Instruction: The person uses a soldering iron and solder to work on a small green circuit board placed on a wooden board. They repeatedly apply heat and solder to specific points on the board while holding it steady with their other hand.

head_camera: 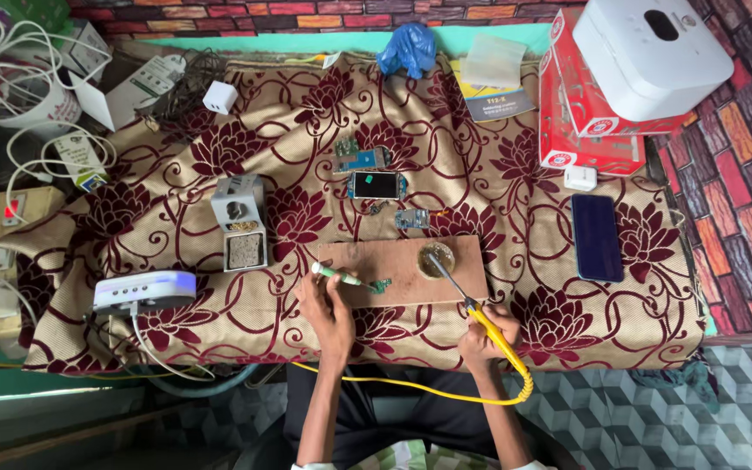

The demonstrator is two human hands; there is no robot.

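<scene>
2 hands are being observed at the near edge of a wooden board (411, 270) lying on a floral cloth (306, 148). A green-handled tool (338, 276) is being gripped by the left hand (328, 315), its tip being pressed to a small circuit board (381, 285) on the wood. A yellow soldering iron (485, 324) is being held closed in the right hand (483, 338), its tip being dipped in a round tin (436, 258) on the board. A dark phone (596, 237) is lying well apart to the right.

Two hands (328, 306), one soldering iron (480, 315)
</scene>
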